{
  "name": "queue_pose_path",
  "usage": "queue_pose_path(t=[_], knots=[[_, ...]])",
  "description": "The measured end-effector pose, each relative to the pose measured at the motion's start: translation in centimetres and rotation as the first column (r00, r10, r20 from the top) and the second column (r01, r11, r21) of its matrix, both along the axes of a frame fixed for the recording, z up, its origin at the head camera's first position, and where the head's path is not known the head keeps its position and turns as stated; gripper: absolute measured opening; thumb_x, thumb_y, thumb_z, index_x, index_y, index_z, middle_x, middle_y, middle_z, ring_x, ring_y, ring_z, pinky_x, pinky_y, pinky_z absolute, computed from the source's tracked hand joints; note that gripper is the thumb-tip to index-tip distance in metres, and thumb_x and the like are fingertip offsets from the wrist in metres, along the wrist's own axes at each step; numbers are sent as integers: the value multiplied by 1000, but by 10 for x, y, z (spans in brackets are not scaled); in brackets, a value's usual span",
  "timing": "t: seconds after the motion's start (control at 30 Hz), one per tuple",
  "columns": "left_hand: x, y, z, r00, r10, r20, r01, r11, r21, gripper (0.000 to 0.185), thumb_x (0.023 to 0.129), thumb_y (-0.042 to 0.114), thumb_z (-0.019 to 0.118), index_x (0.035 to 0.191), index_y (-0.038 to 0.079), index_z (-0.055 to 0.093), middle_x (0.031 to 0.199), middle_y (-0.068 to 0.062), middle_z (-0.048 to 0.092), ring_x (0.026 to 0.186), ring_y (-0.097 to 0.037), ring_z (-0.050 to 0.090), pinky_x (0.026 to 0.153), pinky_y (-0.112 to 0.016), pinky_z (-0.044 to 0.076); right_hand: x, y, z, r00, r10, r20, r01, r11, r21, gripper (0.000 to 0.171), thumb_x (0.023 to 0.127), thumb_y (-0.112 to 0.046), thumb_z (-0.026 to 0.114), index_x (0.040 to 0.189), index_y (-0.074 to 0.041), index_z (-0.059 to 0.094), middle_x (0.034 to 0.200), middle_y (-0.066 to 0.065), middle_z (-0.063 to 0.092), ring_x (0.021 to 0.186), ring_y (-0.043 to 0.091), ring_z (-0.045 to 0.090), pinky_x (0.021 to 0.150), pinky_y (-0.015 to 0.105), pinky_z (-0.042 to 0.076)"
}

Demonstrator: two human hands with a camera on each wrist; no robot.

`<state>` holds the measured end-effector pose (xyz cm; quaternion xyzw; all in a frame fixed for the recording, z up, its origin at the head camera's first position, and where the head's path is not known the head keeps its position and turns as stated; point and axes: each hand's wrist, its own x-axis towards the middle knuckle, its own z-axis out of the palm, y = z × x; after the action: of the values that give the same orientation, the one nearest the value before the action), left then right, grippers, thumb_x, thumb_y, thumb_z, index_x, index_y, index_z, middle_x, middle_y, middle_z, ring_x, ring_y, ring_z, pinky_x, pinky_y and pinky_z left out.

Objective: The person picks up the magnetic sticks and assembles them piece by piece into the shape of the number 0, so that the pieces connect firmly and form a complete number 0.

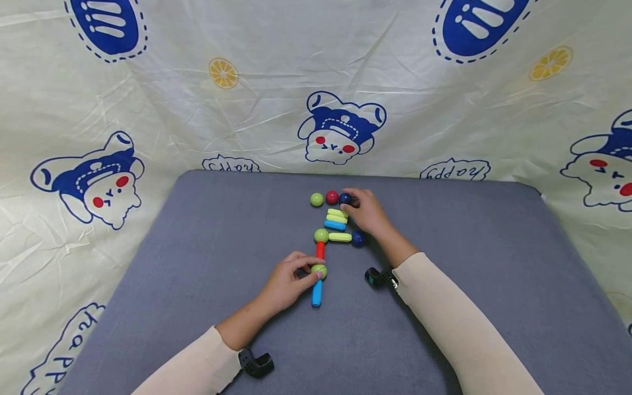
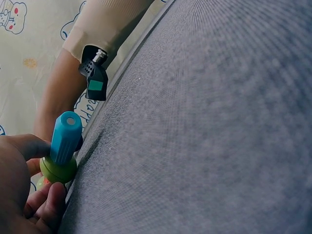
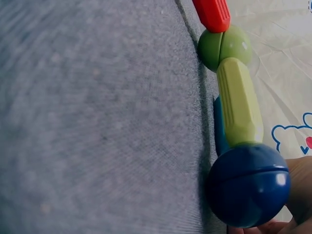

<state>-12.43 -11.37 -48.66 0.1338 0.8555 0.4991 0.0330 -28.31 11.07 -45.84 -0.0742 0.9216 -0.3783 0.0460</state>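
Observation:
My left hand (image 1: 290,281) pinches the lower green ball (image 1: 320,272) of a joined ball-and-rod toy. A blue rod (image 2: 67,136) juts from that ball toward me. On its far side a red rod (image 1: 320,250) leads to a second green ball (image 3: 225,48). From there a yellow-green rod (image 3: 240,102) runs right to a dark blue ball (image 3: 247,185). Farther back, my right hand (image 1: 367,211) holds a loose dark blue ball (image 1: 345,199) between thumb and fingers. In the right wrist view the joined toy hides most of that hand.
Beside the held ball sit a loose red ball (image 1: 332,197) and a loose green ball (image 1: 316,199). Two yellow-green rods (image 1: 337,215) and a blue rod (image 1: 335,225) lie side by side before them. The grey table (image 1: 237,219) meets a printed curtain (image 1: 266,120) behind.

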Motion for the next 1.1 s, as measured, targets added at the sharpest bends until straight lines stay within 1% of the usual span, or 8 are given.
queue_pose_path(t=[0.17,0.27,0.37,0.5,0.77,0.9,1.1], knots=[[0,0,1,1000,1,8,-1,1000,-1,24,93,25,74,118,24,75,103,5,62,92,-11,56,70,-22,49,0,-2,2,1000,10,6,-10,999,42,41,102,-22,59,142,-14,56,138,21,52,119,36,54,104,54,45],[0,-1,1,1000,1,13,-1,1000,1,25,94,25,74,118,24,75,103,5,62,92,-11,56,70,-22,49,0,-3,2,1000,15,3,-15,998,53,39,103,-21,58,141,-13,56,135,21,54,117,36,54,103,54,45],[0,-1,1,1000,1,14,-1,1000,2,25,94,25,74,119,24,75,103,5,62,93,-11,56,71,-22,49,0,-1,0,1000,11,5,-11,999,32,39,103,-21,58,141,-13,56,135,21,55,118,36,54,102,54,46],[0,0,1,1000,2,11,-2,1000,5,25,93,24,74,119,24,75,102,4,61,92,-11,56,71,-21,49,0,2,0,1000,-6,-1,6,1000,-21,39,103,-21,59,141,-13,56,134,20,55,121,37,56,102,53,48],[0,0,1,1000,3,13,-3,1000,11,25,93,24,74,118,24,75,101,4,61,91,-11,56,71,-21,49,5,9,7,1000,-16,-16,15,996,-86,40,101,-23,62,140,-14,57,137,19,55,126,38,55,104,55,47],[0,1,1,1000,5,3,-5,1000,2,24,93,24,74,117,24,75,100,4,61,90,-11,56,72,-21,49,9,11,10,999,-16,-30,12,993,-113,41,101,-23,63,140,-14,58,137,19,55,125,38,55,102,54,48],[-1,0,0,1000,8,-8,-8,1000,-5,24,93,25,74,117,25,75,100,5,61,89,-11,56,72,-22,49,18,12,15,998,-15,-64,3,983,-183,39,99,-21,65,137,-13,60,134,19,57,121,37,57,101,52,50]])
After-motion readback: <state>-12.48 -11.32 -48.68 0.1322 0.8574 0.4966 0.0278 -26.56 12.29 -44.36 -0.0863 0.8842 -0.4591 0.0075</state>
